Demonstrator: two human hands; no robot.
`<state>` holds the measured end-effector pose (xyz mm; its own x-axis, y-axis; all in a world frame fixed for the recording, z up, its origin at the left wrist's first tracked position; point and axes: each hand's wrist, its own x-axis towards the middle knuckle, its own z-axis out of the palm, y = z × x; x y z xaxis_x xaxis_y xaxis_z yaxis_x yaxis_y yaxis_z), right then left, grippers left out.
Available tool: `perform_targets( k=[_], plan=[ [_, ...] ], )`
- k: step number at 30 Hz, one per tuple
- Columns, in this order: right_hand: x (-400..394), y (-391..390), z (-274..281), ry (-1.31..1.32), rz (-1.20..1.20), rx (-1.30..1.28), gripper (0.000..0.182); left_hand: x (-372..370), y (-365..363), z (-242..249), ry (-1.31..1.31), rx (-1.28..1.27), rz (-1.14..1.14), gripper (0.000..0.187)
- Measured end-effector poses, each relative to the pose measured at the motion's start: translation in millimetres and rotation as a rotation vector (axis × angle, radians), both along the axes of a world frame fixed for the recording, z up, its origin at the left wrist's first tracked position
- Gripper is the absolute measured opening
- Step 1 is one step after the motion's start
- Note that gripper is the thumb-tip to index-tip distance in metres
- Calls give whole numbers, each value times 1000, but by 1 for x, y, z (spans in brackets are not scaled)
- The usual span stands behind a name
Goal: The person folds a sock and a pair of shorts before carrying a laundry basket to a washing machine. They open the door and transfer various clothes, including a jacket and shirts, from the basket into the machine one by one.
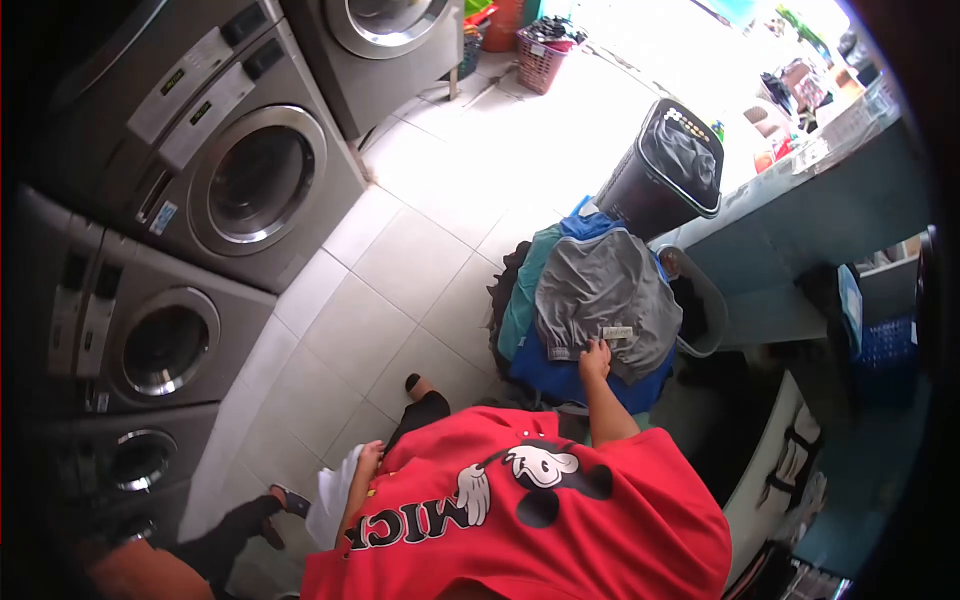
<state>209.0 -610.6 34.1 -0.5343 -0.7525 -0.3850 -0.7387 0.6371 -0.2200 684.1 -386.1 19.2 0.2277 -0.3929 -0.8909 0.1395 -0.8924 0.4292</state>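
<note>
My right hand [596, 358] reaches forward and rests its fingers on the near edge of a grey garment [605, 290], beside its label. The grey garment tops a pile of clothes, with blue cloth [560, 378] and teal cloth [520, 295] beneath it. My left hand [370, 456] hangs low by my red printed shirt [560, 530] and grips a white cloth [333, 500].
Front-loading washing machines [250, 180] line the left side along a white tiled floor [400, 270]. A black laundry hamper [668, 165] stands behind the pile, with a grey bin [705, 310] beside it. A teal counter [800, 215] runs on the right, a pink basket [540, 60] sits far back, and a blue crate [885, 350] at right.
</note>
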Motion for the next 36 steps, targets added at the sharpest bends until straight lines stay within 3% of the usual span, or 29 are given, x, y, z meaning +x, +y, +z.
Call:
perform_targets(
  k=[4,9,14,16,18,19,20,22,25,26,28,30,32,35,36],
  plan=[
    [8,-10,3,-69,-244,-61,30,77,-50,11,-79,-44,161,35],
    [41,-7,9,22,-430,-315,28,138,-151,2,-169,80,17,35],
    [64,-43,11,84,-535,-374,24,138,-282,-11,-125,-27,-106,36],
    [61,-74,-7,168,-524,-396,24,122,-342,-17,-76,-68,-129,39],
    [49,-101,-25,427,-461,-542,23,100,-394,-13,-46,-64,-179,39],
    [48,-122,-20,418,-547,-525,23,94,-412,-9,-21,-51,-216,39],
    [58,-153,5,379,-630,-529,24,92,-438,-14,-22,-46,-230,39],
    [48,-195,9,331,-563,-585,24,83,-483,-33,-120,-143,-697,37],
    [42,-249,28,-86,-523,-496,22,65,-558,-25,-102,-290,-645,36],
    [46,-267,40,-79,-529,-487,22,59,-582,-16,-84,-322,-635,37],
    [59,-300,62,-907,-762,-273,24,58,-619,-21,-43,-323,-734,40],
    [65,-310,43,-920,-737,-220,27,55,-653,-39,74,-326,-928,44],
    [84,-315,30,-806,-742,-199,26,59,-692,-64,153,-330,-924,48],
    [118,-310,16,-846,-970,-154,25,53,-772,-44,222,-248,-904,50],
    [130,-304,14,-898,-1056,-127,26,60,-792,-64,227,-213,-908,48]
  ],
)
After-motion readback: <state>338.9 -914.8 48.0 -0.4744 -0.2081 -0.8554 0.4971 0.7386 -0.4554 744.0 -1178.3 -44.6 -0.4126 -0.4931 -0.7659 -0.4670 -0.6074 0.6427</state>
